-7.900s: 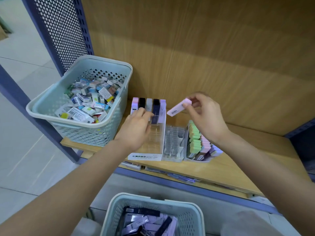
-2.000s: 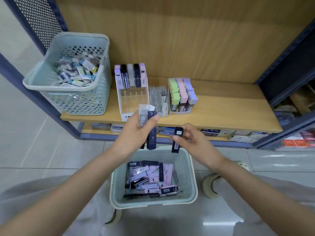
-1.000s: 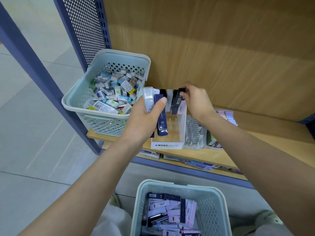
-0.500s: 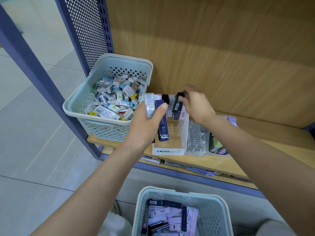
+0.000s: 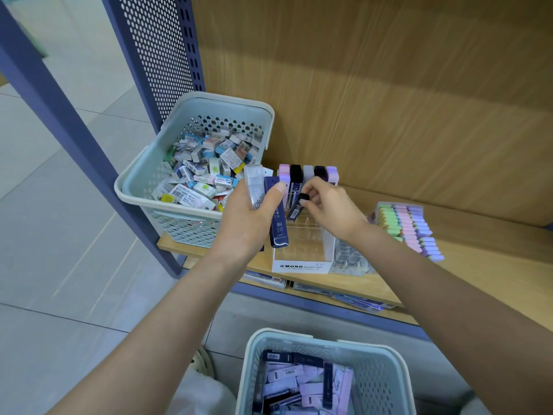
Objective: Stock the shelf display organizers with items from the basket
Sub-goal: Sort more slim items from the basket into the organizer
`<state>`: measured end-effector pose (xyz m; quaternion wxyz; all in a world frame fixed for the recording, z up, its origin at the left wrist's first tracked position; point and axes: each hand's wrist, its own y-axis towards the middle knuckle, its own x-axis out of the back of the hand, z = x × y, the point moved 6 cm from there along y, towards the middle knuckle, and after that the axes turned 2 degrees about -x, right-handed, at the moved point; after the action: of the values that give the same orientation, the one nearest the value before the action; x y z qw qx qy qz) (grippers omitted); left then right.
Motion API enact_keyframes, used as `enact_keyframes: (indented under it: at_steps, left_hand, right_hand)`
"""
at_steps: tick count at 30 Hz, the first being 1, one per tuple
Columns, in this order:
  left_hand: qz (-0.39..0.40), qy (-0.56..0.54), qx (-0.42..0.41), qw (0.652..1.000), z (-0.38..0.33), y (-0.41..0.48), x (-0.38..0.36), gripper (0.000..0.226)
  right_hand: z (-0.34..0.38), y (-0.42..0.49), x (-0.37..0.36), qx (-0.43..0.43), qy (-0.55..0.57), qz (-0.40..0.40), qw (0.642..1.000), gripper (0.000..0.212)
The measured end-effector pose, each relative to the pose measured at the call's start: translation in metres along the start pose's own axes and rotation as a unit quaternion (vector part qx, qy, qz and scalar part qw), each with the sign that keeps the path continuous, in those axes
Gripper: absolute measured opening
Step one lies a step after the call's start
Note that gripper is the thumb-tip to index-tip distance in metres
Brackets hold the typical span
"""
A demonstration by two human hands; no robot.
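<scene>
Hands: left hand (image 5: 248,223) is curled around two spare lead cases, a clear case (image 5: 254,187) and a navy case (image 5: 276,217) marked 0.5 HB, with the thumb clamped across both. Right hand (image 5: 332,208) pinches a black case (image 5: 296,208) near its top end between thumb and fingertips.

Head view. The black case hangs tilted, lower end pointing down-left, over the clear MONO organizer (image 5: 302,244) on the shelf (image 5: 478,265), just in front of the back row (image 5: 308,175) of five upright cases. I cannot tell whether its lower end touches the dividers. The supply basket (image 5: 386,363) sits on the floor below, with many cases in it. The eraser basket (image 5: 197,106) stands just left of the organizer.

Notes for this step:
- Bring the case upright before lowering it, or the bottom corner will likely catch a divider.
- Aim for the slot directly in front of a black case in the back row, so the colours line up.
- Pinch high, let it slide, and release only once it is seated.
- Hold the left hand off to the side so the spares don't knock the back row.
</scene>
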<state>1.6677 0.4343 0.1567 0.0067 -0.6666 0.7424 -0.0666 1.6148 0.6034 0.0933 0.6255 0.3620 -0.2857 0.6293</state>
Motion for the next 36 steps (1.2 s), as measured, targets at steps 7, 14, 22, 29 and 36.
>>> enact_keyframes:
  at_steps: [7, 14, 22, 29, 36]
  left_hand:
    - [-0.017, 0.02, -0.003, 1.0, 0.007, 0.006, 0.01, 0.01]
    - [-0.035, 0.024, 0.004, 0.999, 0.01, 0.012, 0.018, 0.013]
    - [-0.05, 0.007, 0.015, 0.999, 0.014, 0.012, 0.021, 0.012]
    - [-0.066, -0.001, -0.003, 0.998, 0.011, 0.008, 0.024, 0.013]
    - [-0.083, -0.007, -0.001, 0.997, 0.007, 0.007, 0.032, 0.017]
  right_hand:
    - [0.011, 0.004, -0.028, 0.024, -0.018, 0.001, 1.0, 0.015]
    - [0.027, 0.016, -0.031, 0.024, -0.217, -0.02, 0.976, 0.029]
    - [0.044, -0.008, -0.008, 0.005, -0.023, -0.04, 0.999, 0.033]
    - [0.097, -0.062, -0.002, -0.103, 0.37, 0.153, 0.911, 0.023]
    - [0.062, -0.055, 0.034, -0.167, 0.393, -0.051, 0.903, 0.01]
